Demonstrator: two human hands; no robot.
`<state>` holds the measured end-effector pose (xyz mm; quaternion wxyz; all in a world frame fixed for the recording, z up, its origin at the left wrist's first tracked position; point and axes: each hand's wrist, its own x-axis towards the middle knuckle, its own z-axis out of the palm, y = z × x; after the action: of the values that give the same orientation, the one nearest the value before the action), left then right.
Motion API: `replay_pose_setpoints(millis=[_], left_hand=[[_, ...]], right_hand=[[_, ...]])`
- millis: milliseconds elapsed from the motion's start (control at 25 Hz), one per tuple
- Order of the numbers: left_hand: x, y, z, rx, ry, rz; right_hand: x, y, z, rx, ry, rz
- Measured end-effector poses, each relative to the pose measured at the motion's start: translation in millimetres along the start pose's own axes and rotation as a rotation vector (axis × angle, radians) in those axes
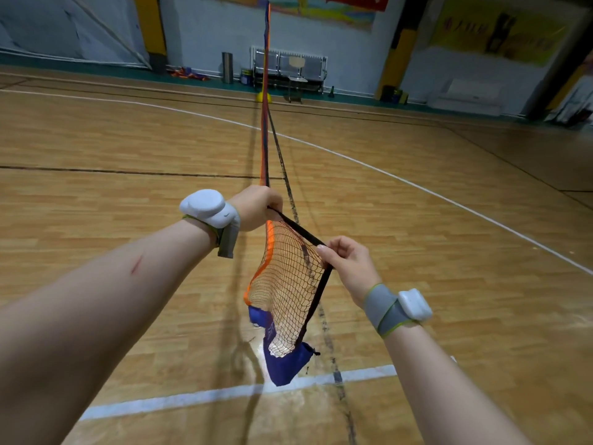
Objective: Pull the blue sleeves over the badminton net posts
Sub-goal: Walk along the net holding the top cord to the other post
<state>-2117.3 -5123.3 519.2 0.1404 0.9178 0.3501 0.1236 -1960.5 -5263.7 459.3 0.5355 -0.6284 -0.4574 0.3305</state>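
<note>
A badminton net (282, 284) with an orange top band and a black bottom band hangs slack between my hands over the wooden floor. Its near end finishes in a crumpled blue sleeve (285, 364) that dangles below the mesh. My left hand (256, 207) is closed around the bunched net and its black band. My right hand (346, 261) pinches the black band lower down and to the right. The rest of the net (265, 123) stretches away to the far post (266, 43), which stands on a yellow base (263, 97). No near post is in view.
White and black court lines (224, 393) cross the wooden floor. Along the far wall stand a row of metal seats (288, 64), a chair (296, 80), a grey bin (227, 67), buckets and small cones.
</note>
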Motion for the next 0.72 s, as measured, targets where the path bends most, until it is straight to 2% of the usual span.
replay_pose_setpoints(millis=[160,480,720], left_hand=[[-5,0,-3,-0.022,0.022,-0.024],[-5,17,-7,-0.038,0.036,-0.062],[-21,58,12,-0.012,-0.059,0.178]], right_hand=[[-12,-15,4,-0.034,-0.039,-0.032],[-16,-38,-6,0.116,-0.153,-0.02],[-13,-36,-12,0.108,-0.162,-0.016]])
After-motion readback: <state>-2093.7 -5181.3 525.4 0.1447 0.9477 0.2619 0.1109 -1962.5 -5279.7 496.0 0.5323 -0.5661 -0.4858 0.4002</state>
